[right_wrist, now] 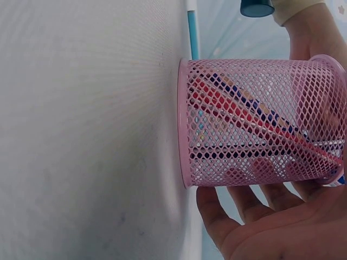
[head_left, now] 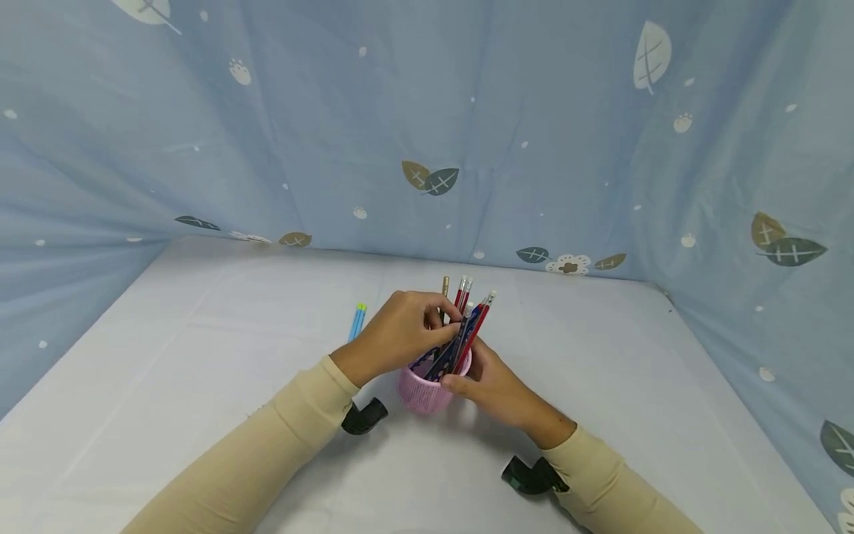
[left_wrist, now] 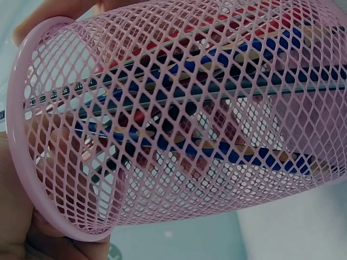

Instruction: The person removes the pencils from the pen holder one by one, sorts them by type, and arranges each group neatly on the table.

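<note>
A pink mesh cup stands on the white table with several red, blue and dark pencils sticking out of it. My left hand is over the cup and grips the bunch of pencils near their upper ends. My right hand holds the cup from the right, thumb on its front wall. In the right wrist view the cup lies against my right fingers. The left wrist view is filled by the cup's mesh, the pencils showing through it.
Two light blue pencils lie on the table just left of my left hand. Blue leaf-print cloth walls the table at the back and on both sides. Black wrist cameras sit under both sleeves.
</note>
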### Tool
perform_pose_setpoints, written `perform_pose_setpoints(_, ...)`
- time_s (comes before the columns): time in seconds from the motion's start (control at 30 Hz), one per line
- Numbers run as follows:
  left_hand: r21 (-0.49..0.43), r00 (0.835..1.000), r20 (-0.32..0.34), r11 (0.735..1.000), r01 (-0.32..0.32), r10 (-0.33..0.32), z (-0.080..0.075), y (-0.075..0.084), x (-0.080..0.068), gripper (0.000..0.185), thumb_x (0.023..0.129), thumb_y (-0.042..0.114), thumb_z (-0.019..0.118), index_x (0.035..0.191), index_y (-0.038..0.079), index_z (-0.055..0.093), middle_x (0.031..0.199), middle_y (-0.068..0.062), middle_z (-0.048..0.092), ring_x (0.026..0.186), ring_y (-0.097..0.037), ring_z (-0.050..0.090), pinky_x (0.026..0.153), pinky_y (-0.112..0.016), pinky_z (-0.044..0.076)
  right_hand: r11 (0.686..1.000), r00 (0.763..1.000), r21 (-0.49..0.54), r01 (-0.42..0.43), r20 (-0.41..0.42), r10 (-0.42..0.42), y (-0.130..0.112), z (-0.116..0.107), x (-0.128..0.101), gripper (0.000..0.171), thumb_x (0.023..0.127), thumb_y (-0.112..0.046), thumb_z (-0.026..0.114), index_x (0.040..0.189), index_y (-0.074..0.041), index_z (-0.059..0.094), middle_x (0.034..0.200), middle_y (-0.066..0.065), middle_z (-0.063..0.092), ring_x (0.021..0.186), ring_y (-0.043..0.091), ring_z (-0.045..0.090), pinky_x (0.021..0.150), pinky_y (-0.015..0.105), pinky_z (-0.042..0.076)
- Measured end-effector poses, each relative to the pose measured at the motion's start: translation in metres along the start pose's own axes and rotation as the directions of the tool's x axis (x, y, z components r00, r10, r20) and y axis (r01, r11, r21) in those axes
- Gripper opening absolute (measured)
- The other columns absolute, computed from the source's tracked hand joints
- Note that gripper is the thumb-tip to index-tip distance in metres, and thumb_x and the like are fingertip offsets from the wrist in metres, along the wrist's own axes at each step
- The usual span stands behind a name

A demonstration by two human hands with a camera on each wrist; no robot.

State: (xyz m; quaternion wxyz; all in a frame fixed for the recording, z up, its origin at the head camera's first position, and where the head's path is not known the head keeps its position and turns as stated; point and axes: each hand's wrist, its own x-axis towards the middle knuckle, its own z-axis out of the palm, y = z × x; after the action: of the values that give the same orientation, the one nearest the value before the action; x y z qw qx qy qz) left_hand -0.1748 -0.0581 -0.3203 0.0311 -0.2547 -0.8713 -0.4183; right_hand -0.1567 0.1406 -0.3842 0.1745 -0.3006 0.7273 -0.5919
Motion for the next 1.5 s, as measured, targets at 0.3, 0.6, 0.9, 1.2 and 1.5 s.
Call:
perform_pose_setpoints(0.3,-0.011,1.0,0.007,1.0,0.016,-0.016,-0.002,0.002,0.0,0.003,0.092,0.017,0.071,0.094,0.016,0.074,0.069,0.006,0.065,0.06,-0.007,0.056,0.054,-0.022,0.046,1.0,1.0,0.002,0.012,-0.003,-0.012,-0.001,0.0,0.0,0.093,0.095,-0.043,0.067,0.161,-0.018,0.007,0.16,0.008,0.033,0.144,0.029,0.041,0.111,0.031,0.041)
perform_pose_setpoints(0.6,-0.03,1.0,0.011,0.999,0.017,-0.017,-0.004,0.001,0.0,0.003,0.093,0.018,0.071,0.095,0.016,0.073,0.067,0.004,0.065,0.059,-0.008,0.056,0.055,-0.024,0.047,1.0,1.0,-0.01,0.006,-0.01,-0.006,-0.001,0.0,0.002,0.092,0.095,-0.042,0.067,0.161,-0.017,0.009,0.159,0.009,0.034,0.143,0.03,0.042,0.114,0.045,0.039)
perform_pose_setpoints(0.9,-0.089,1.0,-0.017,0.996,0.001,-0.002,-0.007,-0.003,0.0,0.009,0.094,0.022,0.071,0.101,0.016,0.073,0.069,0.001,0.066,0.058,-0.011,0.056,0.054,-0.025,0.046,1.0,1.0,-0.013,-0.011,-0.017,0.011,0.0,0.0,0.003,0.094,0.094,-0.045,0.068,0.161,-0.016,0.009,0.159,0.012,0.034,0.143,0.033,0.042,0.114,0.052,0.037)
perform_pose_setpoints(1.2,-0.125,0.997,-0.083,0.992,-0.013,0.003,-0.02,0.0,0.001,0.012,0.097,0.025,0.067,0.105,0.017,0.069,0.085,0.002,0.066,0.06,-0.015,0.056,0.059,-0.027,0.049,1.0,1.0,-0.015,-0.008,-0.025,0.008,-0.001,0.0,0.004,0.095,0.093,-0.045,0.069,0.16,-0.014,0.011,0.157,0.017,0.036,0.14,0.036,0.045,0.113,0.053,0.038)
perform_pose_setpoints(1.5,-0.21,0.994,-0.112,0.978,-0.009,-0.015,-0.03,0.002,0.003,0.021,0.103,0.029,0.057,0.117,0.014,0.06,0.11,-0.004,0.063,0.063,-0.02,0.062,0.059,-0.035,0.053,1.0,0.999,-0.018,-0.022,-0.038,0.021,0.0,-0.001,0.003,0.091,0.092,-0.044,0.071,0.158,-0.011,0.018,0.155,0.016,0.04,0.139,0.037,0.046,0.112,0.053,0.039)
